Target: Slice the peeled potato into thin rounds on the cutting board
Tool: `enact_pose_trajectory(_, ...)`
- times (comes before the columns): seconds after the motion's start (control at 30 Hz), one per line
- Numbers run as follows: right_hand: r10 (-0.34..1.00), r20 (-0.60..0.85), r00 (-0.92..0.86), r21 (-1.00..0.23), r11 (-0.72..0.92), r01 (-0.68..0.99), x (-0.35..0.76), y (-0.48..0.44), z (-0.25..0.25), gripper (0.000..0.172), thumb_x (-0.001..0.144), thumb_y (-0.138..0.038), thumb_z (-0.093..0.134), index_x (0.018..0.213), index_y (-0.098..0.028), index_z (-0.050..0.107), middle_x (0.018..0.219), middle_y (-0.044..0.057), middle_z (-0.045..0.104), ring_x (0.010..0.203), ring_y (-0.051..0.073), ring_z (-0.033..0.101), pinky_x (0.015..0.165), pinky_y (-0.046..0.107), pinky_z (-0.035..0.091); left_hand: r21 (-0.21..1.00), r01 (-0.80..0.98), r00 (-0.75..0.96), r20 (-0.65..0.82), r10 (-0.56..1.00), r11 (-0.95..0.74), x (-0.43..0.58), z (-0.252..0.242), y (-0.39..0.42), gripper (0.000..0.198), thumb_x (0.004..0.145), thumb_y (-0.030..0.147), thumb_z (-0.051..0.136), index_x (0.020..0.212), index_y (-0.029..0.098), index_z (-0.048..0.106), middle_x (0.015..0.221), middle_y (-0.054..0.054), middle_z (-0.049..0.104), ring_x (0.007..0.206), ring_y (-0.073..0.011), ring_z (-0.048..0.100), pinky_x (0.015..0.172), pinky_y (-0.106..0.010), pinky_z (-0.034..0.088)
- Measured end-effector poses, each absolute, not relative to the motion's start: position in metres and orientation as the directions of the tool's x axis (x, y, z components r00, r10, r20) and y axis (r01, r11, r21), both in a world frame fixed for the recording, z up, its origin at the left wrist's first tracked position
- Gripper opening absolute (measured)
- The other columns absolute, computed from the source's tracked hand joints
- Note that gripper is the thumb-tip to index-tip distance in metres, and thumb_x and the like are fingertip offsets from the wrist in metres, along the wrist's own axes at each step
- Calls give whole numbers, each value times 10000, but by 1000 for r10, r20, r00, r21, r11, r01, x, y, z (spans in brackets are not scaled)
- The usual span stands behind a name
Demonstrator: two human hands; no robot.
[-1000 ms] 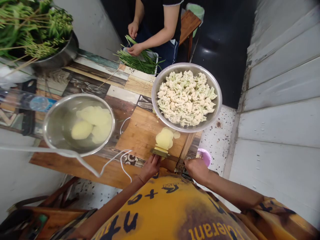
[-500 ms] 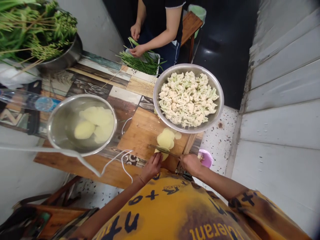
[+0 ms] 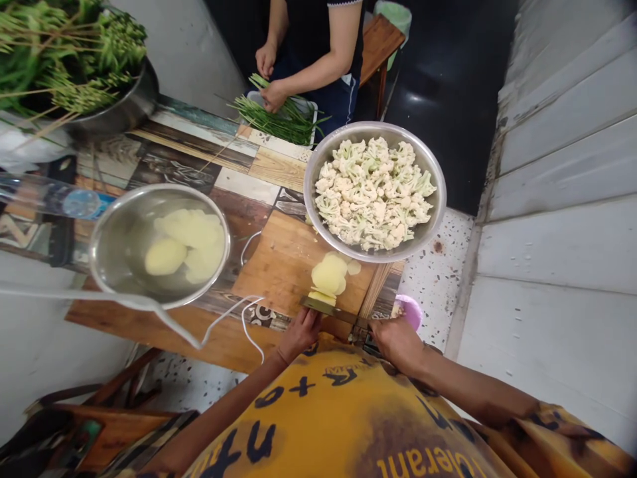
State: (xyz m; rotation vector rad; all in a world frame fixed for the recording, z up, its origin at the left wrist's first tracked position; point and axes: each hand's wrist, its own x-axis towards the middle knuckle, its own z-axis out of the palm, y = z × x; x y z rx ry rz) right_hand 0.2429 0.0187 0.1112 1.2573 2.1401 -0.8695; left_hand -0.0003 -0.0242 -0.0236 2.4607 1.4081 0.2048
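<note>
My right hand (image 3: 401, 344) is closed round the handle of a knife (image 3: 318, 305), whose blade lies crosswise near the front edge of the wooden cutting board (image 3: 279, 255). Just behind the blade, my left hand (image 3: 301, 330) has its fingers closed together on a potato; the blade and fingers hide most of that piece. Fresh-cut potato slices (image 3: 322, 296) lean against the blade's far side. Beyond them, more thin pale-yellow slices (image 3: 329, 272) overlap in a small heap on the board.
A steel bowl (image 3: 95, 265) of water and peeled potatoes stands left. A wide basin (image 3: 440, 199) of cauliflower overhangs the board's far right. A white cable (image 3: 149, 304) crosses the table's front. Opposite, a person (image 3: 318, 73) handles green stalks (image 3: 271, 119) over a tray.
The knife has come nearer my body and its blade has turned, showing its flat side. My right hand has shifted right and slightly down. The other person's front hand has moved slightly.
</note>
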Motion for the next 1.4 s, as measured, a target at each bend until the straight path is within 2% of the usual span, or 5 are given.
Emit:
enact_pose_trajectory(0.2, 553, -710, -435, -252, 377, 891, 241, 20, 104, 166, 778, -57, 448, 798, -111, 604, 714, 111, 675, 625, 177, 615, 515, 240, 330, 209, 803, 557, 69, 828, -557, -1, -21, -25, 251, 841, 111, 429, 1047, 164, 561, 958, -104, 595, 950, -234, 546, 677, -298, 498)
enact_pose_trajectory(0.57, 568, -714, -410, -221, 373, 901, 220, 33, 64, 179, 792, -101, 465, 878, -115, 621, 790, 128, 694, 727, 220, 653, 565, 253, 399, 173, 772, 581, 195, 790, -611, 0, -23, -21, 327, 821, 100, 446, 1136, 129, 531, 1113, -135, 575, 1056, -240, 521, 861, -345, 457)
enact_pose_trajectory(0.83, 637, -641, -428, -241, 362, 900, 231, 31, 85, 280, 900, -212, 357, 821, -137, 615, 732, 101, 685, 640, 185, 634, 523, 245, 350, 209, 778, 570, 162, 805, -593, 1, -22, -22, 397, 815, 92, 449, 1209, 135, 471, 1102, -137, 563, 1052, -237, 520, 860, -346, 464)
enact_pose_trajectory(1.03, 611, -649, -453, -245, 397, 885, 239, 14, 107, 227, 860, -114, 381, 808, -113, 602, 674, 98, 663, 579, 161, 597, 497, 251, 302, 227, 815, 531, 74, 844, -532, 2, -25, -24, 261, 852, 144, 422, 1069, 182, 562, 919, -93, 591, 852, -190, 567, 654, -253, 488)
enact_pose_trajectory(1.4, 549, -710, -441, -242, 398, 885, 243, 18, 106, 172, 803, -75, 434, 799, -113, 601, 695, 108, 667, 629, 181, 619, 517, 247, 329, 193, 797, 567, 88, 819, -572, -1, -26, -26, 287, 824, 127, 461, 1090, 176, 558, 929, -106, 591, 901, -217, 563, 710, -284, 493)
